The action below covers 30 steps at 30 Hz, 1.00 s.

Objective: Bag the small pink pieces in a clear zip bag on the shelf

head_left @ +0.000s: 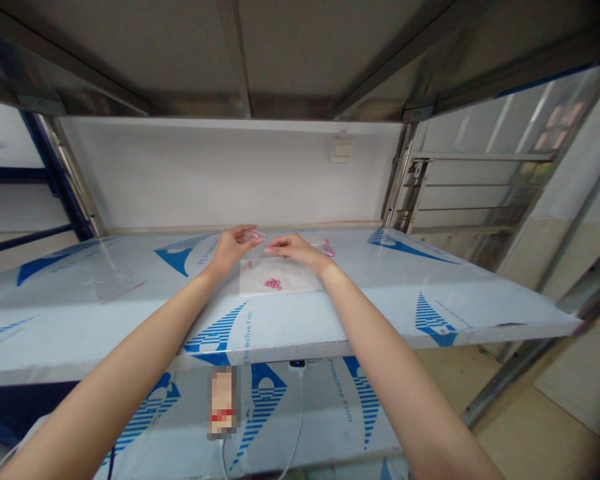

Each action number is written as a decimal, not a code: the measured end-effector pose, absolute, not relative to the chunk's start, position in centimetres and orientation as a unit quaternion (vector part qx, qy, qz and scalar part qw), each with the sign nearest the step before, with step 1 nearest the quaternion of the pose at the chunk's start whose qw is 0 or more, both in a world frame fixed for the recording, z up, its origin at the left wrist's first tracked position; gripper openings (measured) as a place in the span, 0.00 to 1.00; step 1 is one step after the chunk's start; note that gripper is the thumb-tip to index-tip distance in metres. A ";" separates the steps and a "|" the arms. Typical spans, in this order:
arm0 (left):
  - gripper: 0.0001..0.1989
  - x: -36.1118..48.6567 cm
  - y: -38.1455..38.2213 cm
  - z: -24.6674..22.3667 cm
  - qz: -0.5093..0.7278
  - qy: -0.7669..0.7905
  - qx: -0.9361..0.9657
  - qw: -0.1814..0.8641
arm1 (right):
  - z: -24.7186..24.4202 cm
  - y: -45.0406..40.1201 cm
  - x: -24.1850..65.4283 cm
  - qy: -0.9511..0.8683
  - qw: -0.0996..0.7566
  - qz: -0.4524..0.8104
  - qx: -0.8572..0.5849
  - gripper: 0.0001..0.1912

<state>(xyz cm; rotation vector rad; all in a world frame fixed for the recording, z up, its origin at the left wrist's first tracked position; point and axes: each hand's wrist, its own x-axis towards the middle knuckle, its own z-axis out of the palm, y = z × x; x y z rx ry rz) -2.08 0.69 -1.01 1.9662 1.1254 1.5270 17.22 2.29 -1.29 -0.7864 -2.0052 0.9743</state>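
Note:
My left hand (230, 248) is closed around a small clear plastic piece (256, 235), perhaps a little bag or box; its exact kind does not show. Facing it, my right hand (296, 249) has thumb and fingertips pinched together, and whatever they may hold is too small to make out. Beneath both hands lies a white sheet (253, 285) with a small cluster of pink beads (273, 284) on it. One pink speck (251, 265) sits apart, below my left hand. Just past my right wrist is a clear bag with pink contents (329, 248), partly hidden.
The tabletop (370, 307) is covered in blue-printed protective film. A flat clear bag (123, 288) lies at left. A lower shelf (325, 413) carries a blurred-out device (223, 403) and a white charger (297, 365) with cables. Metal panels hang overhead; posts stand at both sides.

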 end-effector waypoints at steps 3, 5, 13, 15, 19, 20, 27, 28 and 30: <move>0.24 -2.0 0.6 -1.0 0.539 0.410 0.709 0.196 | -1.5 2.8 17.3 -0.768 0.419 0.350 -0.334 0.10; 0.23 -2.0 0.7 -1.2 0.533 0.414 0.711 0.196 | -1.8 2.9 17.4 -0.779 0.404 0.347 -0.331 0.09; 0.26 -2.6 1.9 -1.8 0.521 0.427 0.717 0.175 | -1.3 2.0 18.3 -0.818 0.204 0.450 -0.293 0.16; 0.25 -2.7 2.0 -1.8 0.518 0.424 0.723 0.169 | -1.3 1.9 18.2 -0.819 0.175 0.464 -0.288 0.16; 0.27 -2.8 1.9 -1.8 0.510 0.423 0.730 0.167 | -1.7 2.0 18.1 -0.826 0.162 0.459 -0.284 0.12; 0.27 -2.7 1.9 -1.8 0.507 0.427 0.730 0.165 | -1.8 2.1 18.1 -0.826 0.168 0.457 -0.285 0.12; 0.25 -2.5 1.7 -1.6 0.498 0.443 0.729 0.153 | -1.9 2.8 18.1 -0.827 0.199 0.432 -0.300 0.12; 0.25 -2.4 1.6 -1.6 0.499 0.442 0.729 0.156 | -1.9 2.8 18.2 -0.827 0.198 0.433 -0.299 0.12; 0.25 -2.3 1.5 -1.5 0.503 0.436 0.729 0.161 | -1.9 2.8 18.2 -0.826 0.199 0.436 -0.297 0.12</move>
